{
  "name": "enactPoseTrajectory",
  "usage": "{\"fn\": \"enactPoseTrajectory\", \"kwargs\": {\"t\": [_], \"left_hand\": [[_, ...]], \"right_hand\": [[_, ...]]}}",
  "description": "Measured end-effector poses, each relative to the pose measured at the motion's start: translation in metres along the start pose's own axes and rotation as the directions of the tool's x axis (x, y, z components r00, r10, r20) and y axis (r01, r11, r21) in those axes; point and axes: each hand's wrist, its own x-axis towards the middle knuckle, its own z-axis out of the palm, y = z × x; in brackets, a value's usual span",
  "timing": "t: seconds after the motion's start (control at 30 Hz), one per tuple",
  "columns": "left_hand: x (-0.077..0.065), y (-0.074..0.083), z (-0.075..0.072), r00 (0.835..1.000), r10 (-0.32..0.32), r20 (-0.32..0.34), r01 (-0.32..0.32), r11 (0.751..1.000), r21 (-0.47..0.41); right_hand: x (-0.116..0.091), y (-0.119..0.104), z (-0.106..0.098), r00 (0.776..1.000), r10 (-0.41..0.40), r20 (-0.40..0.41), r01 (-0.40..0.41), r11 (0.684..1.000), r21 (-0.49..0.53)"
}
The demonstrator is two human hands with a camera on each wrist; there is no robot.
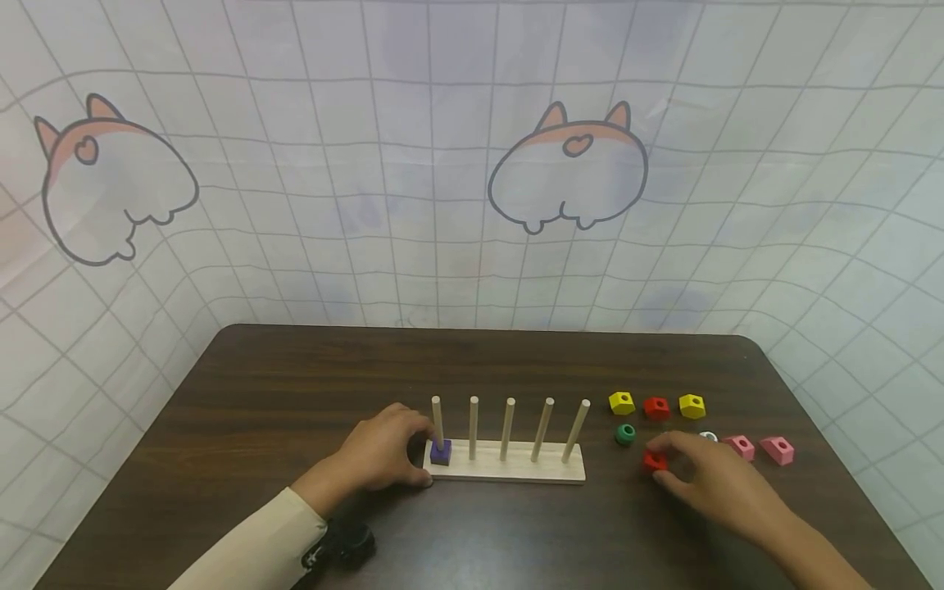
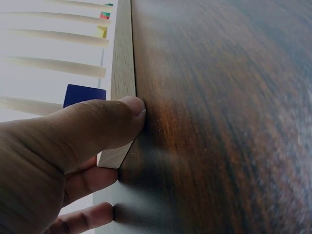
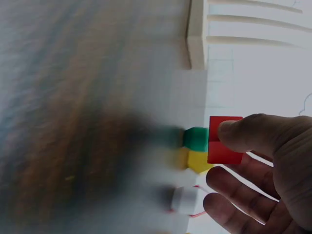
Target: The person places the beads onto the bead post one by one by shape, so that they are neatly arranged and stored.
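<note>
A pale wooden base (image 1: 509, 471) with several upright pegs stands on the table, and a purple square block (image 1: 441, 453) sits at the foot of its leftmost peg. My left hand (image 1: 383, 449) grips the base's left end, the thumb along the front edge and other fingers behind. To the right of the base, my right hand (image 1: 726, 483) pinches a red block (image 3: 225, 140) between thumb and fingers. In the right wrist view the red block appears raised off the table. Behind it are a green bead (image 1: 625, 434) and a white bead (image 1: 708, 437), the latter partly hidden by the hand.
Two yellow blocks (image 1: 622, 403) and another red block (image 1: 656, 408) lie in a row at the back right. Two pink blocks (image 1: 778, 450) lie right of my right hand. A black object (image 1: 354, 545) is by the left sleeve. A patterned curtain (image 1: 442, 164) hangs behind the table.
</note>
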Motion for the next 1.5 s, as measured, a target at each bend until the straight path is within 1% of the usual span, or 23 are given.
{"fn": "enactPoseTrajectory", "kwargs": {"t": [0.1, 0.17, 0.37, 0.5, 0.6, 0.83, 0.97, 1.07, 1.2, 1.3, 1.5], "left_hand": [[0.000, 0.000, 0.000, 1.000, -0.001, 0.000, 0.001, 1.000, 0.001], [0.000, 0.000, 0.001, 1.000, -0.002, -0.001, 0.002, 1.000, -0.001], [0.000, 0.000, 0.001, 1.000, -0.008, -0.004, 0.008, 1.000, -0.010], [0.000, 0.001, 0.000, 1.000, -0.008, -0.001, 0.008, 1.000, -0.009], [0.000, 0.001, -0.001, 1.000, -0.006, -0.003, 0.006, 1.000, -0.005], [0.000, 0.002, -0.001, 1.000, -0.002, -0.001, 0.002, 1.000, -0.001], [0.000, 0.002, -0.001, 1.000, -0.008, 0.001, 0.008, 1.000, 0.002], [0.000, 0.002, -0.002, 1.000, -0.010, 0.000, 0.010, 1.000, 0.003], [0.000, 0.002, -0.002, 1.000, -0.010, -0.001, 0.010, 1.000, 0.004], [0.001, 0.001, -0.001, 1.000, -0.006, 0.001, 0.006, 1.000, 0.008], [0.001, 0.001, 0.000, 1.000, -0.001, 0.001, 0.001, 1.000, 0.010]], "right_hand": [[0.004, -0.007, -0.005, 0.998, 0.052, 0.036, -0.053, 0.998, 0.031], [0.006, -0.011, -0.008, 0.997, 0.065, 0.040, -0.066, 0.997, 0.041], [0.012, -0.021, -0.015, 1.000, 0.019, -0.004, -0.019, 0.997, 0.076], [0.017, -0.027, -0.020, 0.999, 0.045, -0.002, -0.045, 0.989, 0.139], [0.020, -0.031, -0.024, 0.999, 0.047, -0.013, -0.044, 0.983, 0.176], [0.028, -0.038, -0.030, 0.996, -0.035, -0.083, 0.047, 0.987, 0.156], [0.034, -0.042, -0.035, 0.993, -0.056, -0.107, 0.073, 0.985, 0.154], [0.038, -0.047, -0.040, 0.992, -0.055, -0.113, 0.072, 0.986, 0.153], [0.041, -0.053, -0.046, 0.994, -0.047, -0.102, 0.064, 0.983, 0.174], [0.043, -0.058, -0.051, 0.994, -0.055, -0.099, 0.073, 0.979, 0.189], [0.047, -0.063, -0.058, 0.993, -0.070, -0.098, 0.087, 0.980, 0.178]]}}
